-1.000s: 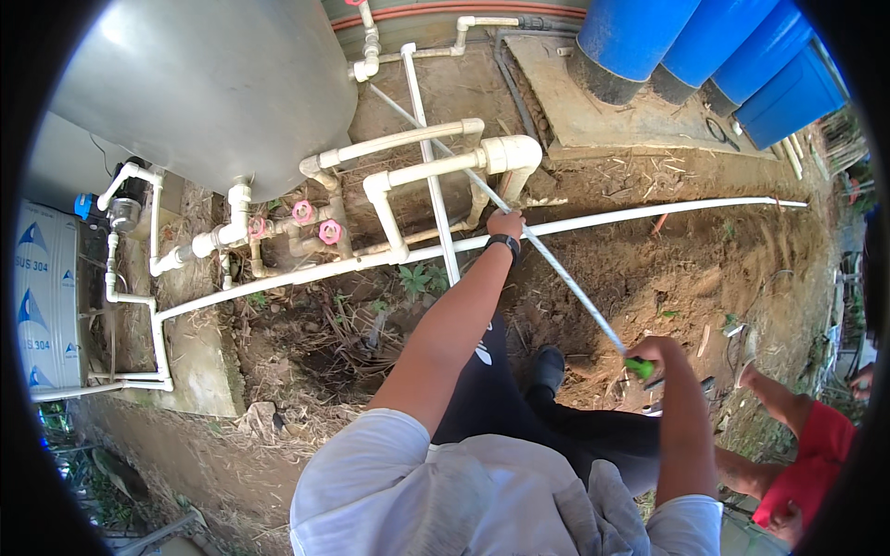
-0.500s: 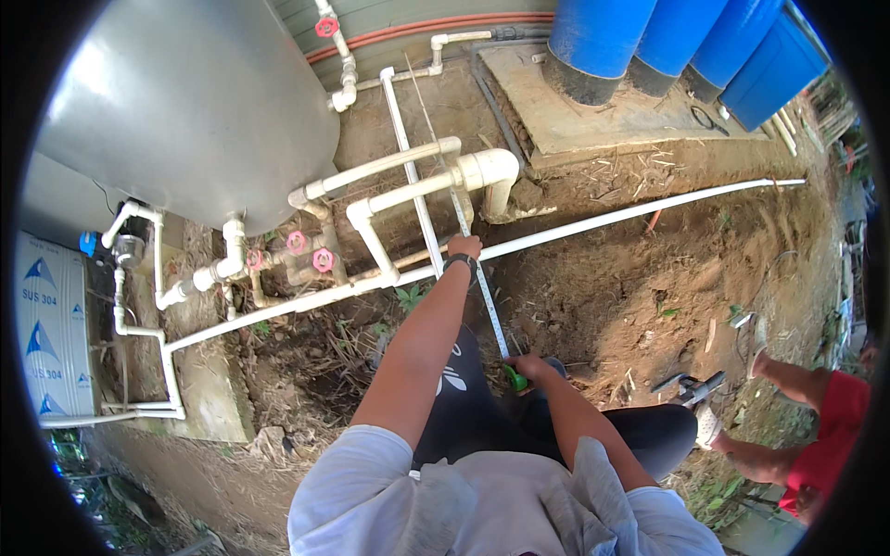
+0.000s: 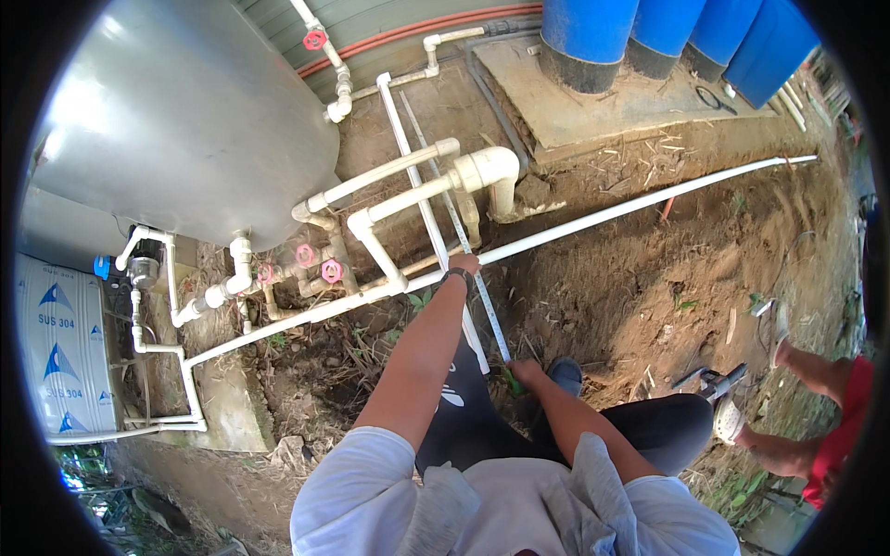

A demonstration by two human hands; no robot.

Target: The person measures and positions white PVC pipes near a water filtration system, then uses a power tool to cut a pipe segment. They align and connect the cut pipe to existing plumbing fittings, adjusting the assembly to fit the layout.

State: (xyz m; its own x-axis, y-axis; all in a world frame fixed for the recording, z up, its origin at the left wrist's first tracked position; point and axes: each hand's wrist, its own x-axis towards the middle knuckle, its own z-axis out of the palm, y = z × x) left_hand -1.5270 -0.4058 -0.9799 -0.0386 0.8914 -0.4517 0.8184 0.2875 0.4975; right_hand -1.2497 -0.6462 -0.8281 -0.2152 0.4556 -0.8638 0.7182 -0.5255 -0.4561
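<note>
My left hand (image 3: 463, 264), with a dark band on its wrist, is closed around the blade of a tape measure (image 3: 489, 320). A straight white pipe (image 3: 403, 139) runs close beside the blade, passing under that hand and wrist; whether the fingers grip it too is hidden. Its near end shows by my thigh. My right hand (image 3: 527, 372) is wrapped round the tape measure's green case, which is mostly covered. Between my hands the blade is taut, and it extends beyond the left one toward the far wall. A long white pipe (image 3: 593, 221) crosses beneath, left to right.
Off-white pipework (image 3: 371, 222) with red valve handles (image 3: 332, 271) stands at the left, below a steel tank (image 3: 204, 139). Blue barrels (image 3: 589, 32) sit on a concrete slab (image 3: 565, 120). Dug soil (image 3: 630, 306) lies ahead. At right is a person in red (image 3: 839, 426), near a dark tool (image 3: 718, 382).
My left hand has come slightly nearer along the blade. The blade's far end has drawn toward me. The straight pipe's near end now shows past my left wrist. The person in red has shifted right.
</note>
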